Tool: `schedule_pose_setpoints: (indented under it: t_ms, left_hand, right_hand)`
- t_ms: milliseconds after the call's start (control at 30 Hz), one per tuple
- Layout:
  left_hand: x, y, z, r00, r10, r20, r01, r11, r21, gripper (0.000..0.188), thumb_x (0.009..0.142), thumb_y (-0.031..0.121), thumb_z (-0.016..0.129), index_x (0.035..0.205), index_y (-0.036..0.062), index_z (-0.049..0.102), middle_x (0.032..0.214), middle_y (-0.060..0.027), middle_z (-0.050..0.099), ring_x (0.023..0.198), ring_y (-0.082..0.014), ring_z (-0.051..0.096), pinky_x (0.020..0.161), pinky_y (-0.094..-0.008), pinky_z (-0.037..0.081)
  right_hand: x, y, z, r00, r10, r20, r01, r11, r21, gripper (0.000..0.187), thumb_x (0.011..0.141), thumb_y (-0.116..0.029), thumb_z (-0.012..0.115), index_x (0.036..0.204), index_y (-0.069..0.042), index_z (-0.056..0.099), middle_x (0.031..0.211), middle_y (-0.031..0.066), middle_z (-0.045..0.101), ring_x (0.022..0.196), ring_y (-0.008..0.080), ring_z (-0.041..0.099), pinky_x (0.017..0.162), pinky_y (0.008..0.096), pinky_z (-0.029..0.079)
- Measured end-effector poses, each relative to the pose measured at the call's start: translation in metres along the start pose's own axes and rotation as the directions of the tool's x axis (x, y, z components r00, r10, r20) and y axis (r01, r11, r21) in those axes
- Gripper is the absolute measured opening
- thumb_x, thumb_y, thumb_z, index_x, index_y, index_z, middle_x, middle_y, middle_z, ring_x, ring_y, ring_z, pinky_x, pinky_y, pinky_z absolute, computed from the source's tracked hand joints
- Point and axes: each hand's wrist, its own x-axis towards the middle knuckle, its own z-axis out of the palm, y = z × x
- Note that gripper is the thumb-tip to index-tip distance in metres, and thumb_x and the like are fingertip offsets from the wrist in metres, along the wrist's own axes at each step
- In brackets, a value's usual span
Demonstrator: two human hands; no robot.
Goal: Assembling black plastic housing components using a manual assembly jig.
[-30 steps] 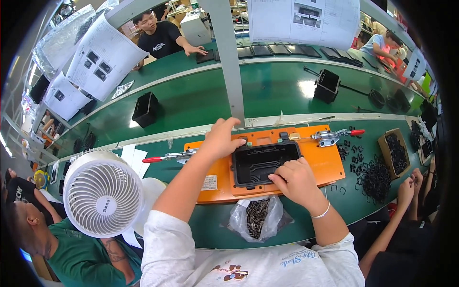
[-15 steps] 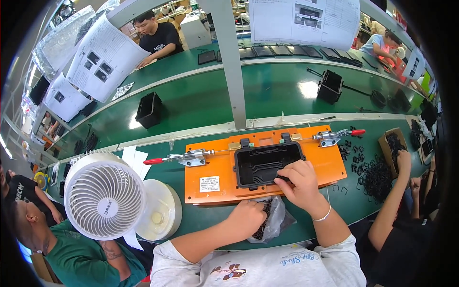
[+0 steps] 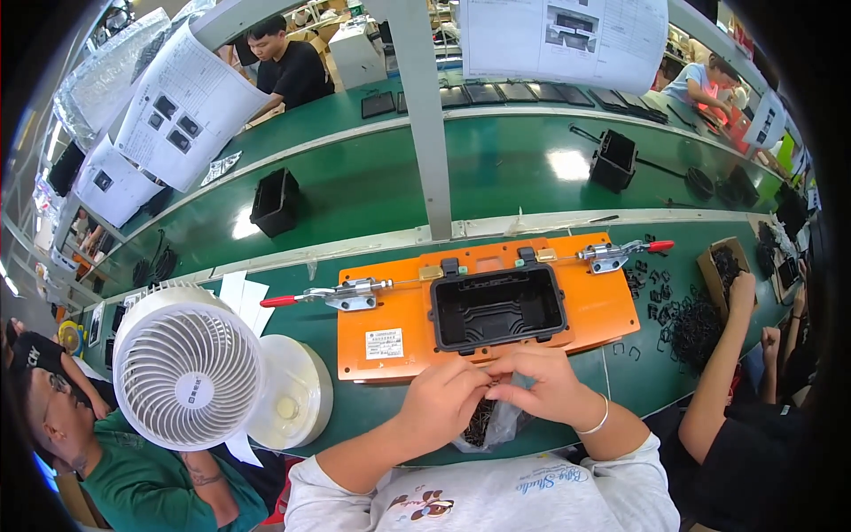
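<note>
Meeting fingertip to fingertip, left hand (image 3: pixel 441 396) and right hand (image 3: pixel 542 381) pinch something too small to tell above a clear bag (image 3: pixel 490 425) of dark parts, beside the orange jig (image 3: pixel 399 310) with its white rectangular label (image 3: pixel 384 343) on the green worktop (image 3: pixel 372 195).

Both hands (image 3: pixel 496 390) meet over a screw bag (image 3: pixel 489 424).

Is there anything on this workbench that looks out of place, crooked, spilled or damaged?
Nothing stands out. The black housing sits squarely in the orange fixture. Both hands, left hand and right hand, meet over the clear bag of small dark parts. Loose black clips lie scattered to the right, seemingly as stock.
</note>
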Motion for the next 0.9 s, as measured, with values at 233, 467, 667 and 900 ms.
schedule_pose_setpoints:
  t_ms: [233,467,667,900]
  left_hand:
    - [0.023,-0.001,0.001,0.982,0.086,-0.167,-0.084,0.996,0.021,0.018,0.069,-0.001,0.071,0.084,0.0033,0.063,0.077,-0.0072,0.06,0.065,-0.0242,0.059,0.057,-0.0329,0.046]
    - [0.043,-0.018,-0.011,0.983,0.003,-0.181,-0.003,1.0,0.003,0.013,0.071,0.0,0.071,0.081,0.0044,0.064,0.075,-0.0086,0.06,0.066,-0.0266,0.059,0.059,-0.0333,0.047]
    - [0.058,-0.081,-0.031,0.954,-0.032,-0.296,0.12,0.952,0.283,0.007,0.073,0.004,0.07,0.079,0.0063,0.065,0.081,-0.0055,0.061,0.075,-0.0253,0.059,0.069,-0.0365,0.044]
    - [0.057,-0.106,-0.028,0.971,-0.015,-0.237,0.117,0.898,0.425,0.008,0.073,0.005,0.07,0.081,0.0073,0.067,0.085,-0.0019,0.061,0.084,-0.0217,0.058,0.08,-0.0365,0.039]
  right_hand:
    - [0.006,0.006,-0.003,0.902,0.417,0.112,-0.378,0.635,0.674,0.01,0.081,0.004,0.068,0.09,0.005,0.063,0.088,0.0097,0.067,0.081,0.0126,0.065,0.071,0.024,0.054]
    - [0.042,0.017,-0.027,0.957,0.261,-0.127,-0.256,0.965,0.05,0.005,0.079,0.004,0.065,0.078,0.0,0.063,0.076,0.006,0.065,0.071,0.0119,0.063,0.064,0.0256,0.05]
    - [0.067,0.083,-0.08,0.955,0.021,-0.297,-0.165,0.867,-0.469,0.011,0.07,0.001,0.071,0.076,-0.001,0.063,0.077,0.0117,0.061,0.073,0.0278,0.061,0.065,0.0318,0.047]
    - [0.067,0.089,-0.081,0.99,0.059,-0.127,-0.112,0.877,-0.466,0.01,0.07,0.003,0.071,0.077,0.001,0.064,0.08,0.0119,0.061,0.073,0.0273,0.06,0.065,0.0335,0.048]
